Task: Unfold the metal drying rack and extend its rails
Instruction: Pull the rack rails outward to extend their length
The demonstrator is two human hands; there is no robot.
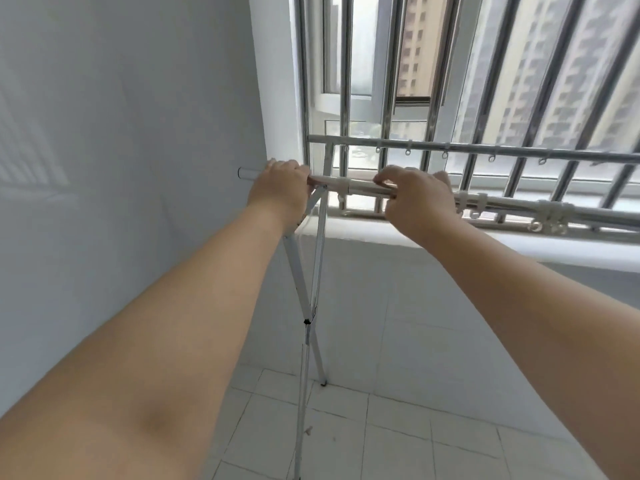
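While the drying rack stands just below the window, the left hand grips the near rail end, the right hand wraps it beside, probably to pull it longer.

Both bare forearms reach forward and upward from the bottom corners of the view, converging toward the middle. The left hand is closed in a fist-like wrap, knuckles up, wrist straight. The right hand sits just beside it, to its right, palm down, its fingers curled over and pinched together, thumb tucked underneath, wrist slightly bent.
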